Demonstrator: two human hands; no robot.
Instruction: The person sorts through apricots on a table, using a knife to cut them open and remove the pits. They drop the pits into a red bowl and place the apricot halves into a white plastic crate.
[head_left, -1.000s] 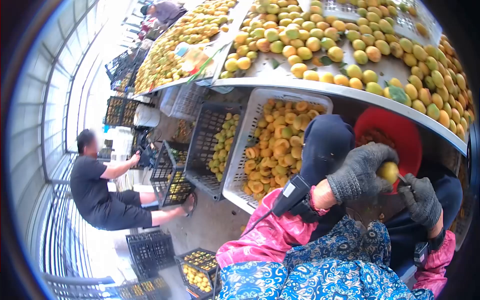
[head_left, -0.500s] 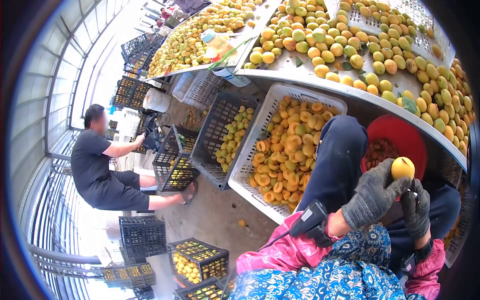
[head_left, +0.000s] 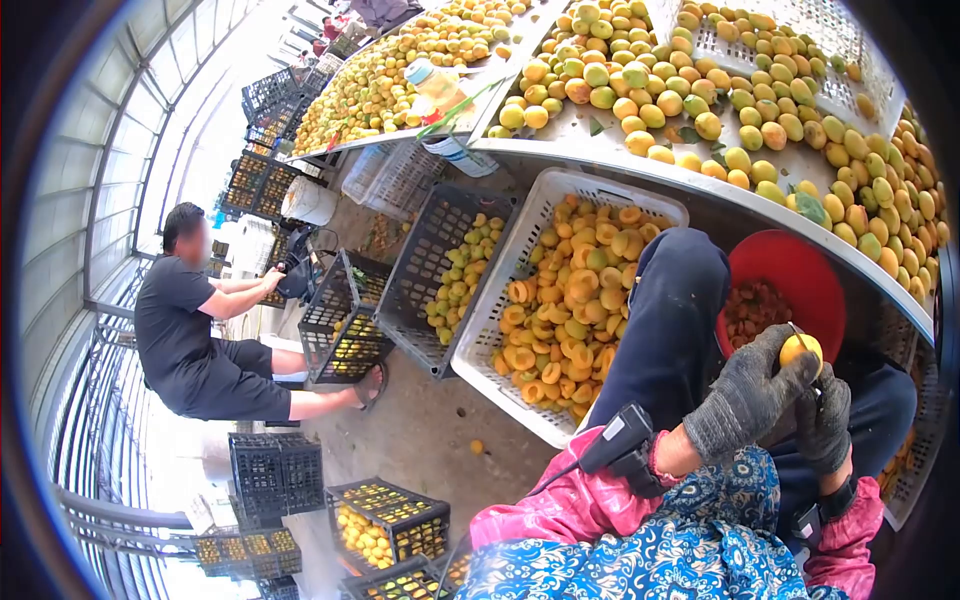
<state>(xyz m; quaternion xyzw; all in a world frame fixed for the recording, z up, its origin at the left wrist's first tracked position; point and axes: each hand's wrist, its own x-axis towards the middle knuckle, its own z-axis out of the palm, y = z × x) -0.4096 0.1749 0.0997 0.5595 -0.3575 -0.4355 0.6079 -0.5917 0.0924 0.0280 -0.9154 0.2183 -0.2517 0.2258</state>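
My left hand (head_left: 750, 390), in a grey glove, is closed round a yellow fruit (head_left: 801, 352) near the lower edge of a red bucket (head_left: 820, 290). Close beside it on the right, my right hand (head_left: 825, 425), also gloved, is closed on a small tool whose thin blade (head_left: 796, 330) shows against the fruit. Most of the tool is hidden by the fingers. Brownish pits (head_left: 755, 308) lie in the bucket. Left of my knee, a white crate (head_left: 480, 340) holds many orange fruit halves.
A metal table (head_left: 600, 150) heaped with whole fruit curves across the top. A black crate (head_left: 405, 290) with greenish fruit adjoins the white one. At the left a person (head_left: 190, 320) in dark clothes sits by another crate (head_left: 345, 320). More crates (head_left: 390, 520) stand at the bottom.
Both hands and the fruit have shifted slightly down. The fruit has turned, and a thin blade now shows at its top. The seated person's head and arms have moved a little.
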